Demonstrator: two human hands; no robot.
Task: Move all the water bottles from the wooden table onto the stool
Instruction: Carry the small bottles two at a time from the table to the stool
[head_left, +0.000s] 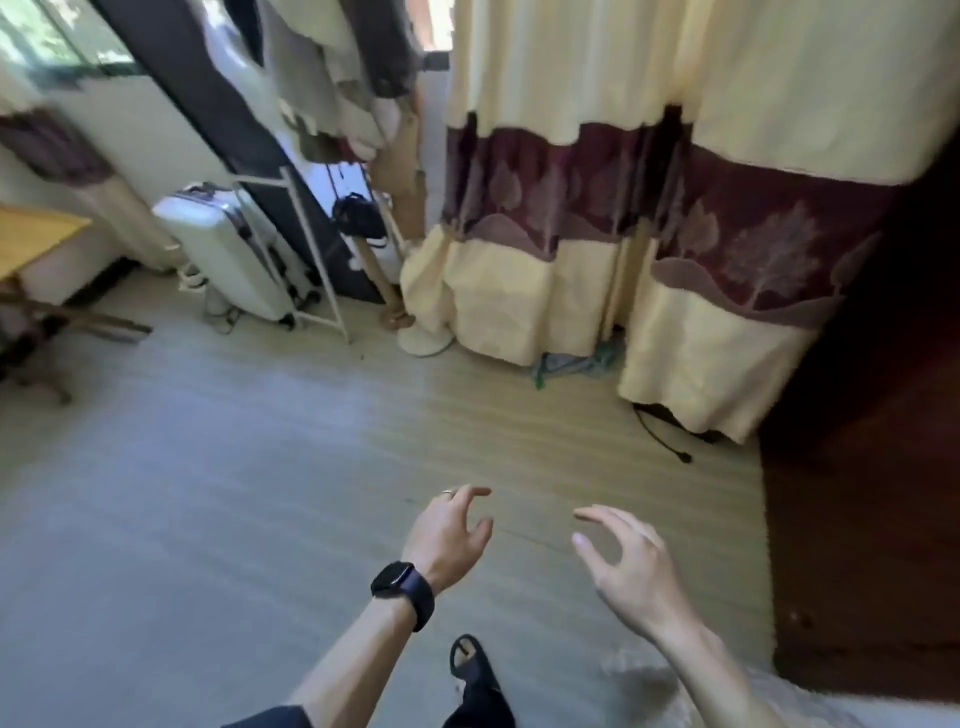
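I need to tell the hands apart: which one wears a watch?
The left hand, with a black watch on its wrist and a ring on one finger; the right hand is bare.

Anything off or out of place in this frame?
A loose black cable trails from under the cream-and-maroon curtain onto the pale plank floor, a possible trip hazard. A crumpled green item is bunched at the curtain hem. The left hand and right hand hold nothing; no bottles or stool in view.
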